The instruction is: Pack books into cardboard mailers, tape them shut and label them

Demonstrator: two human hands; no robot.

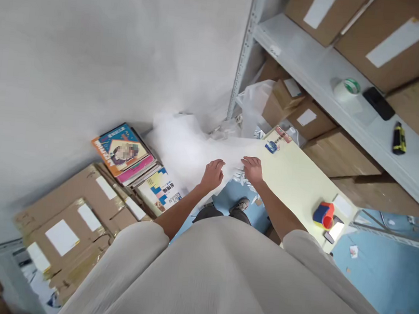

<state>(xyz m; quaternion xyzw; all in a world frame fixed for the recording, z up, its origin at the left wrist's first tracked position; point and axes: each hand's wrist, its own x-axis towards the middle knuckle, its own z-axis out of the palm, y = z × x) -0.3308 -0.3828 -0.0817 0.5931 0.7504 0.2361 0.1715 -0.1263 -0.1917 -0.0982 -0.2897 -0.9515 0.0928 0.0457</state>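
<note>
A large white, cloudy sheet of thin packing material point(184, 148) spreads out in front of me; I cannot tell whether it is foam or film. My left hand point(213, 174) is closed on its near edge, fingers bent. A short way to the right, my right hand point(252, 170) pinches the same sheet beside the corner of a pale yellow tabletop point(295, 178). Between the two hands the sheet runs taut and slightly see-through. Its far part bunches up against the wall and partly covers what lies beneath.
Stacked magazines point(123, 152) and flattened cartons point(69, 228) are on the left. On the table stands a red and blue holder point(323, 215) near a phone point(335, 230). A metal shelf point(310, 73) at right bears boxes, a tape roll point(347, 89) and a yellow-black cutter point(399, 138).
</note>
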